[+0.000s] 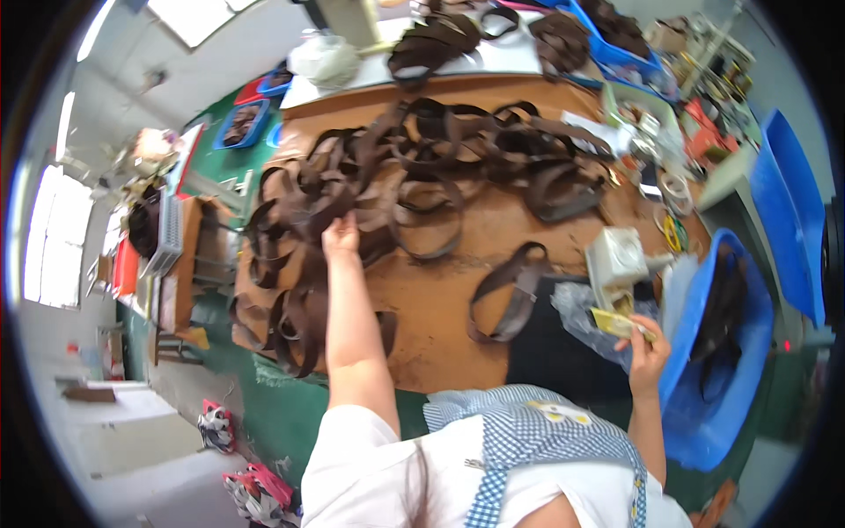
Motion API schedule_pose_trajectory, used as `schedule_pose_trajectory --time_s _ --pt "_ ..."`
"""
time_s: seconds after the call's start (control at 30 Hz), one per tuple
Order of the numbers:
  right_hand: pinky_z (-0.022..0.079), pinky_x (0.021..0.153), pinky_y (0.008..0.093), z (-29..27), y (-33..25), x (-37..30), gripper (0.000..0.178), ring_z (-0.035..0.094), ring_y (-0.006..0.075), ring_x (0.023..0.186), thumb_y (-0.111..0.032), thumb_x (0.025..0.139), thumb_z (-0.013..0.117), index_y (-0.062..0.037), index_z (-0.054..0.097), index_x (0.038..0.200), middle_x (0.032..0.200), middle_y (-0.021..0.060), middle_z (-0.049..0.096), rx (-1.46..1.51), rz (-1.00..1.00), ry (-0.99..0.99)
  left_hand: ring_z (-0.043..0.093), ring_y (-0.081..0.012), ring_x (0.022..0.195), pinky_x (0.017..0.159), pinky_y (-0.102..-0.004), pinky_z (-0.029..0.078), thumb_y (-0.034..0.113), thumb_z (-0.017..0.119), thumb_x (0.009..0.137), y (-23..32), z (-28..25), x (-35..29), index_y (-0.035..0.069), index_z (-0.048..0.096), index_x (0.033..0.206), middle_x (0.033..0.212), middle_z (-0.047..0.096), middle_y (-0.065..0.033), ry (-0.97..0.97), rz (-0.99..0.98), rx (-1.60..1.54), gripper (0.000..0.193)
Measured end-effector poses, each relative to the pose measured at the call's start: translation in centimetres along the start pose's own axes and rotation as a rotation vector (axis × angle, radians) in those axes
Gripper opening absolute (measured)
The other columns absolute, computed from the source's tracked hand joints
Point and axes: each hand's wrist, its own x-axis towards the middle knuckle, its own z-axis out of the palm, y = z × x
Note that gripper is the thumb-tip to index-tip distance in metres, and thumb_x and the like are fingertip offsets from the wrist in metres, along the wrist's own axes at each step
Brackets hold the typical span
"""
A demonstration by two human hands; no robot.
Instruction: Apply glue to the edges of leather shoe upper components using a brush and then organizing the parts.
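Note:
Many dark brown strap loops [427,216] lie in a tangled heap across the brown-topped table. My left hand [341,236] reaches into the left part of this heap, its fingers closed at the edge of a brown strap [327,209]; the fingertips are partly hard to make out. At the right, my right hand [648,352] grips a small flat yellow piece [614,323], whose exact kind I cannot tell. It is beside the white head of a sewing machine [616,260] and a crumpled clear plastic bag [576,308]. A single strap loop [508,295] lies apart, left of the machine.
A large blue tub [735,387] with dark material stands close by my right arm. Another blue tub [792,211] is behind it. Coloured rings [673,231] and a pale green bin [641,106] sit at the table's right. A white bag [324,60] rests at the far side.

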Motion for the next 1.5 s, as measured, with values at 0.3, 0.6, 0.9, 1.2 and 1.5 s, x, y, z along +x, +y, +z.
schedule_pose_trajectory --time_s 0.3,0.6,0.9,1.2,1.5 --pt "0.048 0.058 0.0255 -3.6 4.3 0.3 0.014 0.062 0.0121 0.063 -0.003 0.096 0.056 0.0036 0.066 0.104 0.082 0.0081 0.066 -0.133 0.137 0.203 0.061 -0.0343 0.109 0.095 -0.0451 0.054 0.009 0.058 0.094 -6.5 -0.9 -12.8 -0.005 0.048 0.121 0.117 0.061 -0.0184 -0.232 -0.322 0.751 0.032" --pt "0.053 0.058 0.0313 -3.4 10.9 3.9 0.012 0.067 0.0185 0.060 -0.007 0.094 0.059 0.0010 0.067 0.100 0.087 0.0135 0.069 -0.471 -0.032 0.270 0.066 -0.0309 0.089 0.079 -0.0409 0.052 0.039 0.073 0.079 -13.8 -11.8 -25.1 -0.002 0.058 0.098 0.099 0.065 -0.0183 -0.561 0.079 2.378 0.048" --pt "0.052 0.068 0.0428 -3.2 11.0 4.4 0.009 0.066 0.0368 0.077 -0.009 0.089 0.062 -0.0039 0.067 0.095 0.088 0.0157 0.067 -0.577 -0.070 0.267 0.064 -0.0165 0.095 0.087 -0.0305 0.051 0.021 0.071 0.089 -10.6 -4.2 -30.9 -0.003 0.050 0.123 0.103 0.065 -0.0082 -0.199 -0.841 1.201 0.046" --pt "0.053 0.065 0.0396 -3.8 11.8 3.7 0.011 0.068 0.0299 0.069 -0.006 0.089 0.061 -0.0015 0.067 0.097 0.084 0.0164 0.068 -0.468 -0.023 0.250 0.062 -0.0355 0.096 0.082 -0.0389 0.051 0.001 0.066 0.083 -9.6 0.8 -36.7 -0.002 0.058 0.117 0.102 0.062 -0.0189 -1.151 0.519 1.940 0.035" --pt "0.053 0.063 0.0373 -4.4 10.8 3.0 0.012 0.069 0.0258 0.064 -0.006 0.090 0.060 0.0003 0.067 0.098 0.086 0.0165 0.069 -0.443 -0.007 0.259 0.048 -0.0422 0.119 0.098 -0.0457 0.043 0.022 0.076 0.080 -12.2 -4.8 -33.1 -0.001 0.046 0.131 0.125 0.052 -0.0263 -0.822 0.707 2.039 0.063"
